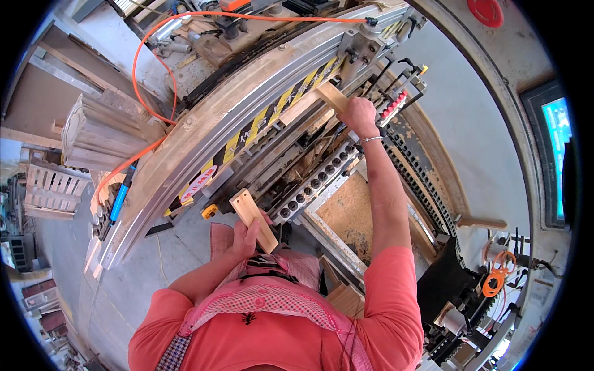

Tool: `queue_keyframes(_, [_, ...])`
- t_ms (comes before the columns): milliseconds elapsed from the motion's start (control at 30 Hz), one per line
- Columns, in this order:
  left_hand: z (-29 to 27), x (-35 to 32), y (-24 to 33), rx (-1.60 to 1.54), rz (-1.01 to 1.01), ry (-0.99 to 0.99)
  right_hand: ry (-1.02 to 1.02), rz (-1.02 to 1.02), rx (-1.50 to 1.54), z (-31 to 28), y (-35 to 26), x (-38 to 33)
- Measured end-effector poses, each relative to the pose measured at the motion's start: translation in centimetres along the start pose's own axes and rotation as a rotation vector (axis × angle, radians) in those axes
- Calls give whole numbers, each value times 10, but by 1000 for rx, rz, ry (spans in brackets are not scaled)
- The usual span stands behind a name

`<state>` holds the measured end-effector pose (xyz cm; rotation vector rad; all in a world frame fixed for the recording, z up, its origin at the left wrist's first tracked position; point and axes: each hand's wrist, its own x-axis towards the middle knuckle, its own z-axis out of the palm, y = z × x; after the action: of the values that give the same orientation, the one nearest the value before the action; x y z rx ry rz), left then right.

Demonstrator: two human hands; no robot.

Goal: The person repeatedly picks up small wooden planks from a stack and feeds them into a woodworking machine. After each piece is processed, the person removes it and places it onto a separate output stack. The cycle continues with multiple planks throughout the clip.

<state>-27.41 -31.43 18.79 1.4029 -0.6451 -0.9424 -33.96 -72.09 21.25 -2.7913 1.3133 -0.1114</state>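
The left hand [245, 237] clasps a near drilled block [250, 213] while the right hand [360, 116] grips a far wooden piece [331, 96], apparently positioning it, next calling for steady alignment.

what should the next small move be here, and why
Probably guide the wooden piece with the right hand first: it is over the machine, while the left hand holds the wooden block near the apron.

Bright, even light around me, deep shadow inside the machine [185, 139], screen [557, 145] glowing blue-white, left hand [245, 238] and right hand [359, 115] fairly crisp, edges bowed toward black corners.
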Motion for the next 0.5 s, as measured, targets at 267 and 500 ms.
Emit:
queue_keyframes(267, [7,2,29,181,-31,3,-8,7,-7,-6,-3,-3])
queue_keyframes(500, [11,3,50,318,-15,-18,14,-5,12,-4,-3,-1])
